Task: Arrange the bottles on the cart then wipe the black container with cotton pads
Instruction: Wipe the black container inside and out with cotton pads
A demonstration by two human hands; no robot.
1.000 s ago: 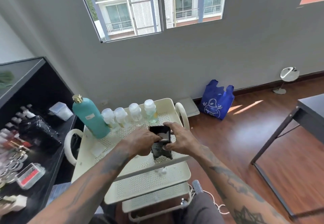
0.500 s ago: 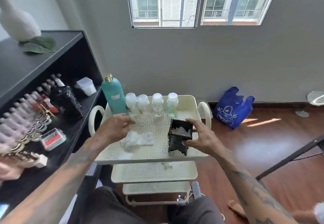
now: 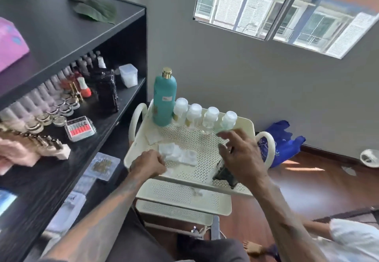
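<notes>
Near edge of the cream cart [image 3: 249, 126], top tray: left hand [image 3: 148, 164] sits at the front-left corner, fingers curled, pinching the edge of the loose heap of white cotton pads [image 3: 178, 155]. Right hand [image 3: 242, 155] is over the front-right part of the tray, fingers spread and relaxed, gripping nothing; whether the palm touches what lies under it cannot be told. The black container [image 3: 224, 174] lies directly below that hand, mostly hidden, apparently tipped, its long axis not readable. It is to the right of the pads, so the right hand is much the nearer; my guess is the pads must travel right to meet it. Back edge: teal bottle [image 3: 165, 100] at the back-left corner, four clear capped bottles [image 3: 205, 118] rowed rightward beside it, upright; arranging looks done.
</notes>
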